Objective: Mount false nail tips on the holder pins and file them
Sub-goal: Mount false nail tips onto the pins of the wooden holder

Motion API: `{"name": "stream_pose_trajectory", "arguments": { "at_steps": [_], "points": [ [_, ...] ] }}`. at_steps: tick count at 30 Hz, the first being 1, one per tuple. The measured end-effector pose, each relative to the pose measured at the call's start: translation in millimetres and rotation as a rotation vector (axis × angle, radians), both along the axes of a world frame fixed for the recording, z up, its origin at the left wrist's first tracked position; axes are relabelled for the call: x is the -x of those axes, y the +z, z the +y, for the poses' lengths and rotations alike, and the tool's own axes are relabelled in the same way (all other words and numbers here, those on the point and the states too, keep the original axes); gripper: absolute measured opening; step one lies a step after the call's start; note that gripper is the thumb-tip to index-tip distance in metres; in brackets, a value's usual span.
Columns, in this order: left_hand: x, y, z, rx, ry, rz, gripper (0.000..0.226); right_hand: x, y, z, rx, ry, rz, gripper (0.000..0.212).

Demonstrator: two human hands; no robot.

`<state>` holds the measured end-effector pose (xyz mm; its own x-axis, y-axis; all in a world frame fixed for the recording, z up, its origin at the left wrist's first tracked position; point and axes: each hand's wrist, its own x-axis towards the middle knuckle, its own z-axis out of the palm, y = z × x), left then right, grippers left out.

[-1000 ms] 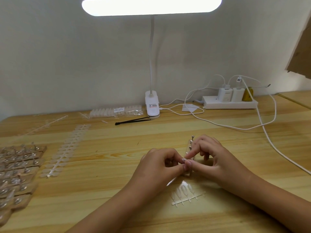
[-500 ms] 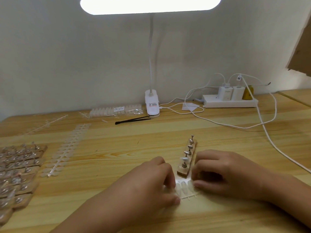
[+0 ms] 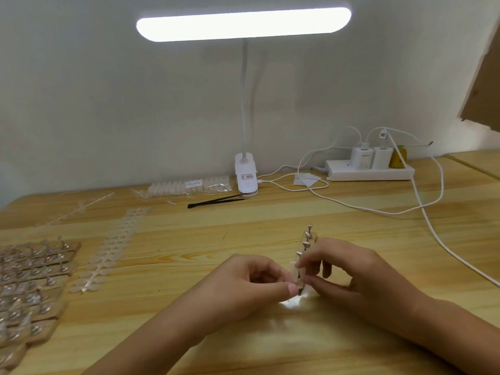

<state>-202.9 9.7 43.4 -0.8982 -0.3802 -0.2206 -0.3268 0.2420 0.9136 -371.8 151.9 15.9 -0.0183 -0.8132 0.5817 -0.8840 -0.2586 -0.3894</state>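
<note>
A small wooden holder strip [image 3: 313,240] with several metal pins [image 3: 307,235] lies near the middle of the table, its near end hidden by my fingers. My left hand [image 3: 251,286] and my right hand [image 3: 351,277] meet at that near end. Both pinch a clear false nail tip [image 3: 296,273] over the nearest pin, with thumb and forefinger of each hand on it. Just below them on the table lies a blurred clear strip of nail tips [image 3: 296,303].
Several filled wooden holders [image 3: 35,277] are stacked at the left edge. A long sprue of nail tips [image 3: 113,247] lies beside them. Black tweezers [image 3: 216,201], a bagged tip set [image 3: 189,185], the lamp clamp [image 3: 245,175] and a power strip [image 3: 370,173] with cables [image 3: 433,226] line the back.
Both hands have come up from the strip of tips lying on the table and now pinch a single tip at the near end of the holder.
</note>
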Motion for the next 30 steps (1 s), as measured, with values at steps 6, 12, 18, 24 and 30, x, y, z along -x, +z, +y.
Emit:
{"name": "stream_pose_trajectory", "arguments": {
  "at_steps": [6, 12, 18, 24, 30],
  "points": [
    [2.9, -4.1, 0.8, -0.127, 0.13, 0.043, 0.017, -2.0, 4.1, 2.7, 0.197, -0.139, 0.404, 0.021],
    [3.9, -3.7, 3.8, -0.379, 0.161, 0.096, 0.018, 0.1, 4.7, 2.3, 0.27, -0.129, 0.538, 0.018],
    [-0.2, -12.3, 8.1, 0.462, 0.1, 0.407, 0.006, 0.1, 10.3, 1.4, -0.159, 0.044, -0.669, 0.012],
    [-1.0, -15.1, 10.7, 0.939, -0.038, 0.632, 0.011, 8.5, 9.5, -1.5, -0.356, 0.136, -1.16, 0.024],
    [-2.3, -12.1, 8.6, 0.374, -0.342, 0.109, 0.018, 9.3, 11.7, -3.4, -0.188, -0.026, -1.13, 0.029]
  ]
}}
